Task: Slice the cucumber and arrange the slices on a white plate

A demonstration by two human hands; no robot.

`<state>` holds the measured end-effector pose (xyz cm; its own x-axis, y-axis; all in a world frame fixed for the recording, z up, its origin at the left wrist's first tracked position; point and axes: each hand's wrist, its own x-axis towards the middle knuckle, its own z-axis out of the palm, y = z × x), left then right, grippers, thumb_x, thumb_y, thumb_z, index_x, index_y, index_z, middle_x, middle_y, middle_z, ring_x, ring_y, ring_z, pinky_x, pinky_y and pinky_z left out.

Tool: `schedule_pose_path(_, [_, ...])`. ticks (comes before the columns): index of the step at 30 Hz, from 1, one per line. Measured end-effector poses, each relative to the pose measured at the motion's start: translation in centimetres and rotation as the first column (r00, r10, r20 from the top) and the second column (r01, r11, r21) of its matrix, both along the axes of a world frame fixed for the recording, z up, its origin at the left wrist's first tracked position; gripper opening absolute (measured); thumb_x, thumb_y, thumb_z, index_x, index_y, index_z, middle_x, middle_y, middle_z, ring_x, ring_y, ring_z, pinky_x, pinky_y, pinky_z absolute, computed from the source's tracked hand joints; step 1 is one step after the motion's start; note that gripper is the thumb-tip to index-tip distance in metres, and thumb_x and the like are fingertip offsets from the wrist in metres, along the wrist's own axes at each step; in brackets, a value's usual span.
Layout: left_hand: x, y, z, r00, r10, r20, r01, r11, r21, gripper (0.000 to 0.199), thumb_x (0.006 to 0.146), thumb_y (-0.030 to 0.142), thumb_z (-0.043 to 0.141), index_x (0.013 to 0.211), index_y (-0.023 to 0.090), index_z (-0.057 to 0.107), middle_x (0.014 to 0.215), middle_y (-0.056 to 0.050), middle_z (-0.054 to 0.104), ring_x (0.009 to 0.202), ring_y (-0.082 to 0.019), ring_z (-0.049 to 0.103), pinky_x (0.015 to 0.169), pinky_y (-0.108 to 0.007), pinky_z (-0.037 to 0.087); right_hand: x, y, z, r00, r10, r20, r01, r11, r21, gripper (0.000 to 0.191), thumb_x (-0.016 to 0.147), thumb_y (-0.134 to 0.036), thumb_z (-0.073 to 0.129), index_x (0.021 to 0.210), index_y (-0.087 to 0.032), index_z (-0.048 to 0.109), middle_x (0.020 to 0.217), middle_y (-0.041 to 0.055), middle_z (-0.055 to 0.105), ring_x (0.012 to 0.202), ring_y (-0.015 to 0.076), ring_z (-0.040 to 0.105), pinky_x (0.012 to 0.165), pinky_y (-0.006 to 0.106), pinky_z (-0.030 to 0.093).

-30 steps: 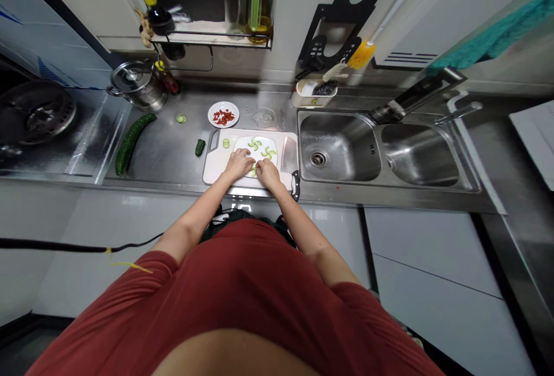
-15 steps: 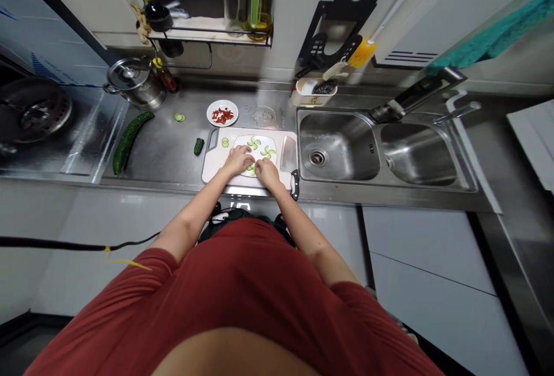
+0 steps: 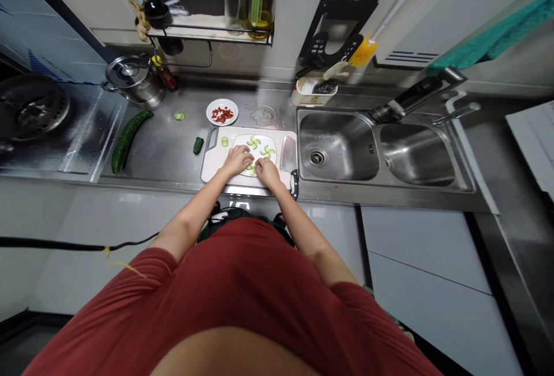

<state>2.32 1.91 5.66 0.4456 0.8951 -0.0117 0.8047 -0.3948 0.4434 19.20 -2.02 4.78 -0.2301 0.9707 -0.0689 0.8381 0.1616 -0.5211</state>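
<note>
Three pinwheels of green slices (image 3: 254, 142) on white plate (image 3: 241, 140), plate on cutting board (image 3: 215, 162), board on metal table (image 3: 164, 151). Left hand (image 3: 238, 160) and right hand (image 3: 268, 172) both at plate's near part, fingers bent, fingertips close together by nearest pinwheel, partly hidden; can't tell if either pinches a slice. Knife (image 3: 288, 153) along board's right side. Cucumber stub (image 3: 198, 145) just left of board; round dish (image 3: 210, 110) with red pieces (image 3: 222, 114) beyond it.

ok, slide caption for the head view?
Left hand and right hand at a white plate of cucumber slices on a cutting board.
</note>
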Motion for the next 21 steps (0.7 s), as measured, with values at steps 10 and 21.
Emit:
schedule_pose_path(10, [-0.1,0.1,0.2,0.997,0.050,0.060,-0.053,0.998,0.040,0.022,0.085,0.034,0.054,0.096,0.026,0.071,0.113,-0.006,0.056,0.110,-0.024,0.046,0.097,-0.040,0.035,0.4,-0.7,0.3,0.992,-0.046,-0.121,0.053,0.997,0.062,0.024,0.090,-0.022,0.041,0.101,-0.016,0.061,0.097,0.0077,0.056,0.086,0.0192,0.052,0.078,0.028,0.040])
schedule_pose_path(21, [-3.0,-0.1,-0.6,0.733,0.661,0.162,-0.677,0.733,0.073,0.027,0.088,0.034,0.047,0.104,0.023,0.065,0.105,-0.008,0.063,0.100,-0.024,0.054,0.086,-0.036,0.038,1.8,-2.9,3.0,0.919,-0.143,-0.367,0.200,0.972,0.121,0.024,0.088,-0.027,0.042,0.096,-0.016,0.062,0.091,0.0074,0.060,0.079,0.0176,0.056,0.077,0.028,0.045])
